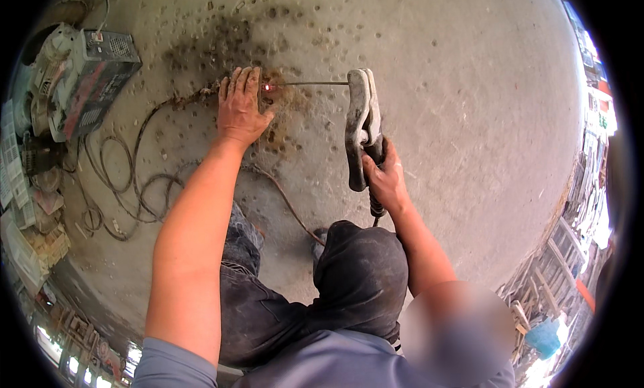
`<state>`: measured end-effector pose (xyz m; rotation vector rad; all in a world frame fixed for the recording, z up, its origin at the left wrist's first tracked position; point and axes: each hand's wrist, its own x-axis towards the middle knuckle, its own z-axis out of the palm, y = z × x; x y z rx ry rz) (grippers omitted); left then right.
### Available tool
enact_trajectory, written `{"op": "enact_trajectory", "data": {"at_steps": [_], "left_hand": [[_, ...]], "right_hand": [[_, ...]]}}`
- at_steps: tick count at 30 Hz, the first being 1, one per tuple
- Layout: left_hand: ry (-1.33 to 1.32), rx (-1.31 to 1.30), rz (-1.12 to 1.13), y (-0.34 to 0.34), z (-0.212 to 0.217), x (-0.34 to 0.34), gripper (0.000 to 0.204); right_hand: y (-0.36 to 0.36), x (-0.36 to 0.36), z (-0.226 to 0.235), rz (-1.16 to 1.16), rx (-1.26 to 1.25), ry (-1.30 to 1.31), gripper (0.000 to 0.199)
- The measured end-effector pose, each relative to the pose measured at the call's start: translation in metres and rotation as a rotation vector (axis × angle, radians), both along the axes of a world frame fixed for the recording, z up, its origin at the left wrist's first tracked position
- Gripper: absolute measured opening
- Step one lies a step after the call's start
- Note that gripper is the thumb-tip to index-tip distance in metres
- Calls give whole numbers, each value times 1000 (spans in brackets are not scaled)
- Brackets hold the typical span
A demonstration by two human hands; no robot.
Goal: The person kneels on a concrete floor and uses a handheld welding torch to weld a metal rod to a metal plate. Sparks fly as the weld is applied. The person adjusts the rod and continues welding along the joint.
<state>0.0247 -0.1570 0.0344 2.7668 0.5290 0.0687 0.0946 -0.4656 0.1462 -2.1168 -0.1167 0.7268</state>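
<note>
Right hand [384, 175] on the clamp [359, 119], left hand [241, 109] near the glow [267, 87].
I have the right hand closed round the clamp's dark handle, over the floor [483, 153]; a thin rod [315, 83] runs left from the clamp's far end toward the glow. My left hand is palm down, fingers nearly straight, thumb spread; I cannot tell whether it holds anything. Far left, I see a boxy machine [107, 79].

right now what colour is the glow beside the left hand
The glow is reddish, white-centred; head view.
</note>
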Motion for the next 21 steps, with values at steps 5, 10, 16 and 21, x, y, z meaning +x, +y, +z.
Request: {"op": "enact_trajectory", "data": {"at_steps": [5, 10, 16, 21], "left_hand": [[-126, -6, 24, -3, 2, 9, 87], [-100, -5, 35, -2, 3, 8, 88], [114, -1, 36, -4, 15, 12, 95], [97, -21, 28, 2, 8, 11, 96]], "right_hand": [[-1, 2, -1, 32, -27, -33, 59], [1, 5, 4, 52, -59, -22, 61], [2, 1, 2, 30, -77, -21, 64], [5, -4, -5, 17, -48, -29, 64]]}}
